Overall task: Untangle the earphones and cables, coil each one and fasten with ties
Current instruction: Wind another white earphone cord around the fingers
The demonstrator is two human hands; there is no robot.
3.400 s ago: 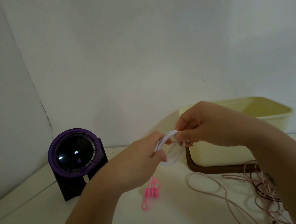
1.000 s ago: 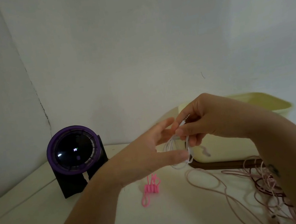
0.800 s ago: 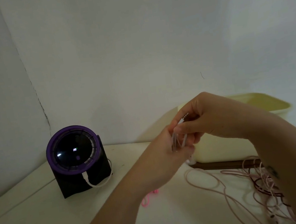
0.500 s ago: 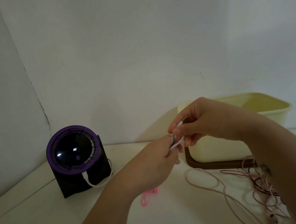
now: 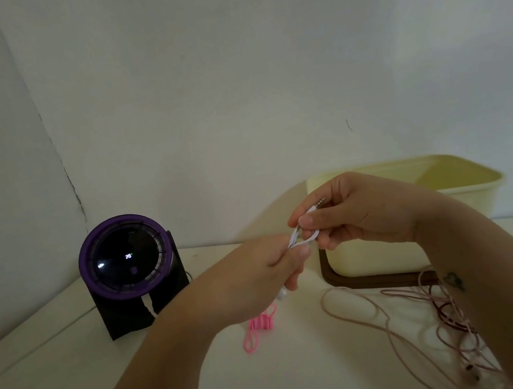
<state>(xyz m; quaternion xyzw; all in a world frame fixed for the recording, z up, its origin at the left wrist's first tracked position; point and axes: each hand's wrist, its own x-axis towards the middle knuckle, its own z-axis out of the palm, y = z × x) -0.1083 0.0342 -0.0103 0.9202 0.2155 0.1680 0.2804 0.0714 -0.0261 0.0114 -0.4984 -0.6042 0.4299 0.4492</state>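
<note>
Both hands hold a white earphone cable [image 5: 301,237] in the air above the table. My right hand [image 5: 351,213] pinches its plug end between thumb and fingers, with the metal jack [image 5: 319,202] sticking out to the upper right. My left hand [image 5: 261,277] is closed around the rest of the bundle, and a white earbud [image 5: 282,295] hangs below the fist. Pink cable ties [image 5: 259,325] lie on the table under my left hand. A tangle of pink and dark red cables [image 5: 433,317] spreads over the table at the right, partly hidden by my right forearm.
A pale yellow tub [image 5: 418,220] stands on a brown tray [image 5: 361,282] behind my right hand. A purple-rimmed round device [image 5: 124,257] on a black stand sits at the left by the wall, a white cord [image 5: 148,310] trailing from it. The white table [image 5: 110,382] runs to the wall.
The open loops of white cable have been drawn tight into a small bundle between my hands. My left hand went from spread fingers to a closed fist on the cable.
</note>
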